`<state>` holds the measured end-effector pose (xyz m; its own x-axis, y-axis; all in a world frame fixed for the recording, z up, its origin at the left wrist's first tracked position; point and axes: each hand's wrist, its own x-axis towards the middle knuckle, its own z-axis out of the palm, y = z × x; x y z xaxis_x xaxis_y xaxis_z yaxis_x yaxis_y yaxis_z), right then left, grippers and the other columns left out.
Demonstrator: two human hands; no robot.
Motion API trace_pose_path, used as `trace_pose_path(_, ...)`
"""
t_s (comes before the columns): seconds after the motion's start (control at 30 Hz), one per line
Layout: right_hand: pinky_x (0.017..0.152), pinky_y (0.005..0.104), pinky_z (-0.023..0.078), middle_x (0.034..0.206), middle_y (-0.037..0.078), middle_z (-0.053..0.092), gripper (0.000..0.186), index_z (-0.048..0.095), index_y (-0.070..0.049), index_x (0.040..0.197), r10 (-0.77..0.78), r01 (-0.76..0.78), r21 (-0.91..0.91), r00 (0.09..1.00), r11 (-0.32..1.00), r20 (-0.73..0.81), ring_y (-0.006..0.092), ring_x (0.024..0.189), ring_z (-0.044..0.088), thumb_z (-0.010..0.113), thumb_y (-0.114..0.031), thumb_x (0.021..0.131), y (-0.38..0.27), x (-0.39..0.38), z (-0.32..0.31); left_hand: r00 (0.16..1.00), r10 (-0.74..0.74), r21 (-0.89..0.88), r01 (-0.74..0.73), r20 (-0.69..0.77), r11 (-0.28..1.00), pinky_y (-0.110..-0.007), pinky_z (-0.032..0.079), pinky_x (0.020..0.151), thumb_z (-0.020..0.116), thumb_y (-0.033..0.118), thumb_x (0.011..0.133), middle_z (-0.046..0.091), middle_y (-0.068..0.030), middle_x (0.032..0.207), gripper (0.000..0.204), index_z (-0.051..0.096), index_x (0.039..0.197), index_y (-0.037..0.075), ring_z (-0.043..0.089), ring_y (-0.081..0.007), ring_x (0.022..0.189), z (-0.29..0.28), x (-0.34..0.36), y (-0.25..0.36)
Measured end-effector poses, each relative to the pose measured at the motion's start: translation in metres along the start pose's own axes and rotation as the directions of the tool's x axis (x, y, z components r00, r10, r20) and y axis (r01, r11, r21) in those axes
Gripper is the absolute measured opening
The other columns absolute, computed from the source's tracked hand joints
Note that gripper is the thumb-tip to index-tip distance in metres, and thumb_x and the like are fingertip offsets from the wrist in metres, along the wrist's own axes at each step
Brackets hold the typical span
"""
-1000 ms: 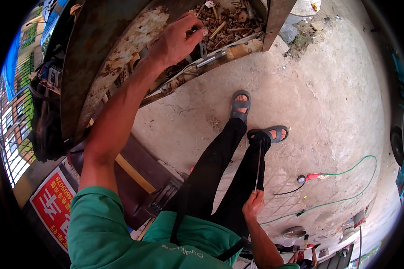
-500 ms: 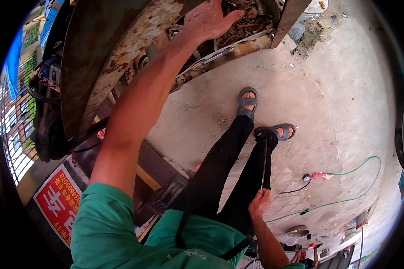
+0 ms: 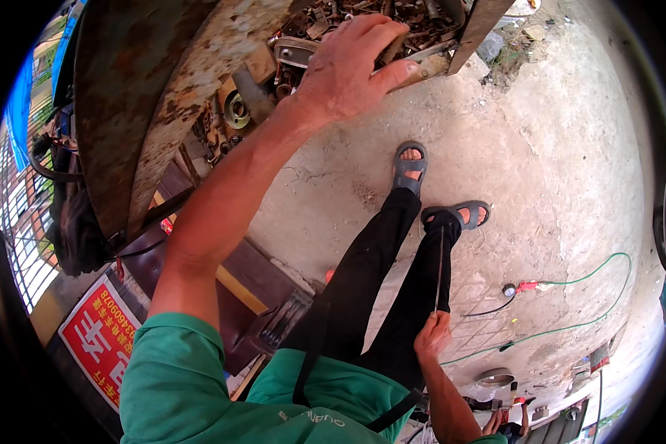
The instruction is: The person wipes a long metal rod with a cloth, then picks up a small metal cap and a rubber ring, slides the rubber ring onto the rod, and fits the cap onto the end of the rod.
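My left hand [image 3: 351, 70] reaches over a rusty metal shelf [image 3: 431, 68] at the top. Its thumb stands apart from the extended fingers, and I see nothing held in it; the palm side is hidden. Under and around the fingers lie many brown, rusty bolts and small metal parts [image 3: 320, 27]. A flat silver bracket [image 3: 296, 53] and a round greenish metal ring [image 3: 237, 111] are near the wrist. Down by my right leg, my right hand [image 3: 432, 337] is closed around one end of a thin, long metal rod [image 3: 440, 270], which points toward my foot.
A large rusty sheet-metal panel [image 3: 214, 66] flanks the shelf on the left. Below it are a dark brown seat [image 3: 237, 296] and a red sign [image 3: 100, 337]. A green hose [image 3: 592, 320] with a red-handled gauge [image 3: 522, 288] lies on the concrete floor at right. Another person [image 3: 512, 425] shows at the lower right.
My left hand has drawn back toward me, from over the loose parts to nearer the shelf's front edge. My right hand keeps its hold on the rod, nearly still.
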<state>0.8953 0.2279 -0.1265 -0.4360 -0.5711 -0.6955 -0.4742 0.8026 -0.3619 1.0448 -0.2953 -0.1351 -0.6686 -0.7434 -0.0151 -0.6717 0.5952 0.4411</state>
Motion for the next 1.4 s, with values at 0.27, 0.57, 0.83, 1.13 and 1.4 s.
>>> trace_pose_path(0.27, 0.062, 0.0515, 0.042, 0.077, 0.021, 0.059, 0.016, 0.055, -0.003, 0.093, -0.003, 0.002, 0.039, 1.0, 0.999, 0.021, 0.0432, 0.07, 0.058, 0.049, -0.018, 0.095, -0.007, -0.001, 0.0, 0.738, -0.667, -0.265, 0.666, 0.102, 0.697, -0.048, 0.027, 0.114, 0.046, 0.049, 0.099, 0.033, -0.019, 0.153, 0.072, 0.024, 0.152, 0.006, 0.029, -0.0346, 0.142, -0.02, 0.036, -0.116)
trace_pose_path(0.57, 0.064, 0.0532, 0.044, 0.082, 0.022, 0.062, 0.018, 0.056, -0.005, 0.096, 0.068, -0.069, 0.025, 0.997, 0.997, 0.035, 0.0448, 0.074, 0.06, 0.049, -0.021, 0.094, -0.004, -0.006, 0.001, 0.972, -0.23, 0.298, 0.204, 0.055, 0.933, -0.049, 0.032, 0.109, 0.039, 0.066, 0.095, 0.044, -0.0148, 0.143, 0.073, 0.046, 0.142, 0.01, 0.039, -0.0329, 0.134, 0.005, 0.012, -0.066)
trace_pose_path(0.83, 0.064, 0.0533, 0.043, 0.081, 0.021, 0.062, 0.017, 0.056, -0.005, 0.097, 0.072, -0.075, 0.056, 0.996, 0.996, 0.048, 0.0448, 0.074, 0.06, 0.05, -0.021, 0.094, -0.003, -0.003, -0.001, 0.964, -0.213, 0.198, 0.18, 0.161, 0.963, -0.047, 0.038, 0.103, 0.045, 0.055, 0.098, 0.05, -0.0127, 0.133, 0.058, 0.053, 0.132, 0.009, 0.043, -0.0311, 0.126, -0.026, -0.01, -0.051)
trace_pose_path(1.13, 0.062, 0.0525, 0.044, 0.08, 0.021, 0.062, 0.016, 0.056, -0.005, 0.096, 0.047, -0.049, 0.055, 0.998, 0.997, 0.033, 0.044, 0.071, 0.06, 0.05, -0.019, 0.094, -0.003, -0.001, -0.002, 0.988, -0.052, 0.325, 0.003, 0.142, 0.946, -0.047, 0.033, 0.107, 0.058, 0.042, 0.095, 0.048, -0.0151, 0.136, 0.053, 0.052, 0.13, 0.002, 0.044, -0.0337, 0.127, -0.036, -0.042, -0.021)
trace_pose_path(1.4, 0.061, 0.0517, 0.045, 0.079, 0.021, 0.062, 0.015, 0.056, -0.004, 0.094, 0.018, -0.018, 0.075, 1.0, 0.997, 0.002, 0.0439, 0.07, 0.06, 0.051, -0.018, 0.094, 0.001, -0.001, 0.0, 0.99, -0.07, 0.211, 0.043, 0.122, 0.976, -0.048, 0.031, 0.107, 0.066, 0.033, 0.09, 0.049, -0.0121, 0.136, 0.043, 0.059, 0.122, 0.006, 0.043, -0.0318, 0.129, -0.04, -0.058, -0.002)
